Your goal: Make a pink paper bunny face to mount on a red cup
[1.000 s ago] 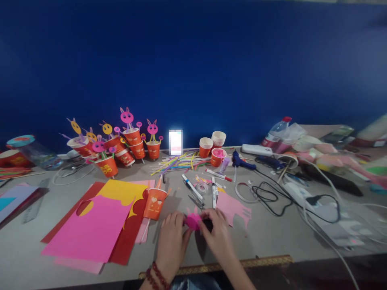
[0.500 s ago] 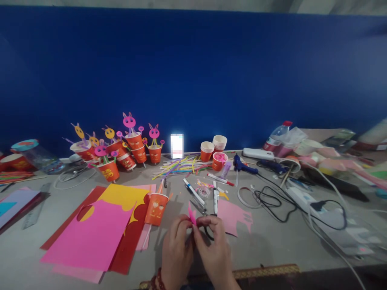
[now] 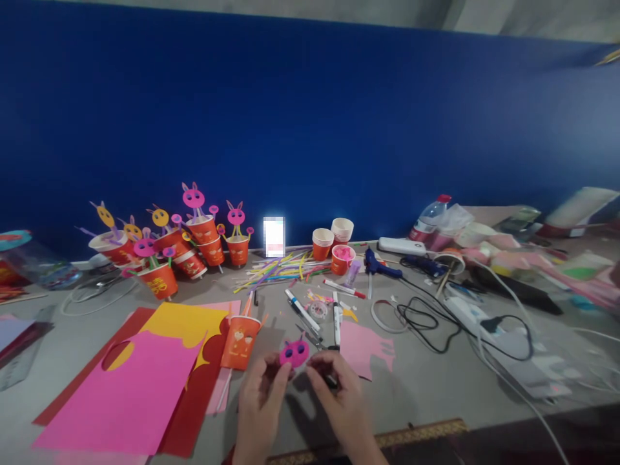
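Note:
A pink paper face [image 3: 294,353] with two purple eyes and small ears is held up above the table, facing me. My left hand [image 3: 261,394] pinches its lower left edge between thumb and fingers. The fingers of my right hand [image 3: 341,394] are closed together just by its right edge; whatever they hold is too small to make out. Under my right hand lie scissors [image 3: 317,344], their handles partly covered. An orange paper cup [image 3: 239,342] with straw arms stands to the left of my hands.
Pink sheets [image 3: 121,400] with cut-outs overlap yellow and red ones at left. Finished cup figures [image 3: 237,248] stand behind. Markers [image 3: 303,310], loose sticks [image 3: 276,268], a blue glue gun [image 3: 380,265], looping cables [image 3: 431,323] and a white power strip [image 3: 504,349] spread across the table.
The pink face has turned from edge-on to facing me, so its eyes show. My hands have moved apart, the right fingers shifting to its right edge. The view has shifted slightly.

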`<action>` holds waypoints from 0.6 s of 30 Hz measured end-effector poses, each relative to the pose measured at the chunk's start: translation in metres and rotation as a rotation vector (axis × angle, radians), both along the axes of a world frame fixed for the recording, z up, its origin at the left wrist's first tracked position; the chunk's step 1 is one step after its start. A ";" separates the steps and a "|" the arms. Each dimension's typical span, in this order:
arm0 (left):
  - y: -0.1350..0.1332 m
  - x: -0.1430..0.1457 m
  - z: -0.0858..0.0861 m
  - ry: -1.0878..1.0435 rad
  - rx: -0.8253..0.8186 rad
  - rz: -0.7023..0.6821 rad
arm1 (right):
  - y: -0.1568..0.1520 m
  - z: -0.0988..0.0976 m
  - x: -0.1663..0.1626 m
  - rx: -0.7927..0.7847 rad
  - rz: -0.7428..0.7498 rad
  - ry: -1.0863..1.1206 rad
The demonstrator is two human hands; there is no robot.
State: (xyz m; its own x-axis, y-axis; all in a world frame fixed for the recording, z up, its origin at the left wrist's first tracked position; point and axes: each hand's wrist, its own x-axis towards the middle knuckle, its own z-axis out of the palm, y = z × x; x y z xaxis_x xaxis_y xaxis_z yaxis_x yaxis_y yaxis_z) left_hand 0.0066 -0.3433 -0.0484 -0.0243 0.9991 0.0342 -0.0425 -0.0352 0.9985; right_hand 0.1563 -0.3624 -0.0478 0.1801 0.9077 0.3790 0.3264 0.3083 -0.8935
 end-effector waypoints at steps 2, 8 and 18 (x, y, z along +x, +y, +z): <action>0.002 0.004 0.003 -0.251 -0.165 -0.062 | 0.000 0.000 -0.002 -0.026 0.019 0.070; 0.004 0.013 0.011 -0.459 -0.340 -0.143 | -0.005 0.003 -0.014 0.020 0.003 0.126; -0.002 -0.020 -0.005 0.208 0.138 0.045 | 0.003 0.003 0.006 0.104 -0.103 -0.650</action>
State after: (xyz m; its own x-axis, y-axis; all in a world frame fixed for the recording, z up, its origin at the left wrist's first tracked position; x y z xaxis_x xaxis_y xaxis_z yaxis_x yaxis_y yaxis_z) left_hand -0.0135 -0.3455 -0.0535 -0.0470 0.9826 0.1797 0.1685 -0.1695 0.9710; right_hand 0.1621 -0.3595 -0.0451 -0.0308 0.8509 0.5244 0.8210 0.3208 -0.4724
